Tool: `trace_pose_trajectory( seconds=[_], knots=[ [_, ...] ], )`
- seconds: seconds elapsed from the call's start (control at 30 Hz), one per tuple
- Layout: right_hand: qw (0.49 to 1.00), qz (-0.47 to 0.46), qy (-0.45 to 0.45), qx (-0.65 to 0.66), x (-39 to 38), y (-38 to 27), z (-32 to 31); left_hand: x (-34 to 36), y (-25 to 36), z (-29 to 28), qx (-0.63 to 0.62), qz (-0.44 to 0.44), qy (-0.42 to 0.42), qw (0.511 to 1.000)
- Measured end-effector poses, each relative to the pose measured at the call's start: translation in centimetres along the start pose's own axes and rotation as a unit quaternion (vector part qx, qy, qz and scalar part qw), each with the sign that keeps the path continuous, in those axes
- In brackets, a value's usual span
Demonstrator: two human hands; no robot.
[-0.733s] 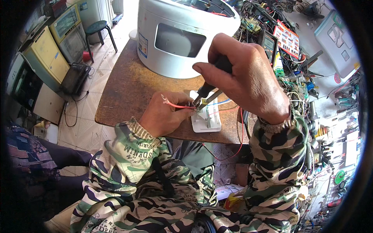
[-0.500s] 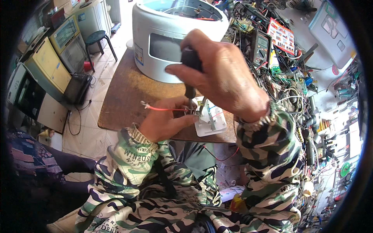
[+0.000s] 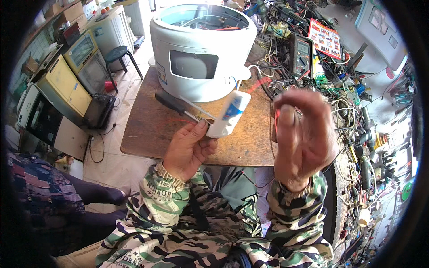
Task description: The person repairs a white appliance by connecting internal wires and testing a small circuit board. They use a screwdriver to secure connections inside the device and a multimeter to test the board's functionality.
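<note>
My left hand point(image 3: 190, 149) pinches a white plastic panel point(image 3: 229, 117) with a blue label, holding it tilted above the table. Beside its fingertips is a screwdriver point(image 3: 170, 102) with a black handle and metal shaft; whether the fingers also grip the shaft I cannot make out. Thin wires run from the panel's upper end, a red one blurred. On the right my right hand point(image 3: 306, 134) is raised with bent fingers, smeared by motion. Something red shows beside its thumb; whether it is held is unclear. Behind the panel stands a white round appliance housing point(image 3: 196, 85) with a rectangular opening.
The wooden table point(image 3: 143, 136) bears the housing. On the right, a multimeter point(image 3: 301, 56) lies among tangled cables and a red printed sheet point(image 3: 325, 38). A dark stool point(image 3: 117, 54) and old appliances stand on the left. Another person's leg point(image 3: 100, 192) is at lower left.
My right hand has left the screwdriver and moved right. The screwdriver now slants beside my left hand. The panel, earlier flat on the table with its inside up, is now raised and turned over.
</note>
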State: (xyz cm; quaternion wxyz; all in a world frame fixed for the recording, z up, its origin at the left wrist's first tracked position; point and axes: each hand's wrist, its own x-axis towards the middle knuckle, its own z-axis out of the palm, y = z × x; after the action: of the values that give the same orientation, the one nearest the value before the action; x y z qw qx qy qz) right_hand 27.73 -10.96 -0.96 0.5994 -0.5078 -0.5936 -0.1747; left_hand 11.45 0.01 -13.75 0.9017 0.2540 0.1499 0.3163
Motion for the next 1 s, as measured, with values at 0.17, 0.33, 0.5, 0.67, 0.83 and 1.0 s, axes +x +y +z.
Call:
trace_pose_trajectory(
  seconds=[0.17, 0.33, 0.5, 0.67, 0.83, 1.0],
  knots=[
    [0.988, 0.124, -0.080, 0.051, -5.8, 2.2, -0.2, -0.4, -0.6, 0.2, -0.060, 0.028, 0.035, 0.997],
    [0.946, 0.277, -0.141, 0.089, -9.2, 3.7, 1.8, 0.0, -1.1, 1.0, -0.023, 0.054, 0.067, 0.996],
    [0.941, 0.293, -0.119, 0.119, -10.2, 4.6, 3.7, 1.0, -0.6, 1.6, 0.010, 0.040, 0.093, 0.995],
    [0.939, 0.292, -0.084, 0.162, -10.0, 4.2, 5.4, 1.3, -0.3, 2.4, 0.042, 0.048, 0.111, 0.992],
    [0.933, 0.319, -0.069, 0.148, -10.1, 4.3, 6.5, 1.5, 0.0, 3.0, 0.031, 0.043, 0.133, 0.990],
    [0.919, 0.367, -0.074, 0.124, -9.7, 3.7, 6.9, 1.5, 0.0, 3.2, 0.050, 0.040, 0.142, 0.988]
  ],
)
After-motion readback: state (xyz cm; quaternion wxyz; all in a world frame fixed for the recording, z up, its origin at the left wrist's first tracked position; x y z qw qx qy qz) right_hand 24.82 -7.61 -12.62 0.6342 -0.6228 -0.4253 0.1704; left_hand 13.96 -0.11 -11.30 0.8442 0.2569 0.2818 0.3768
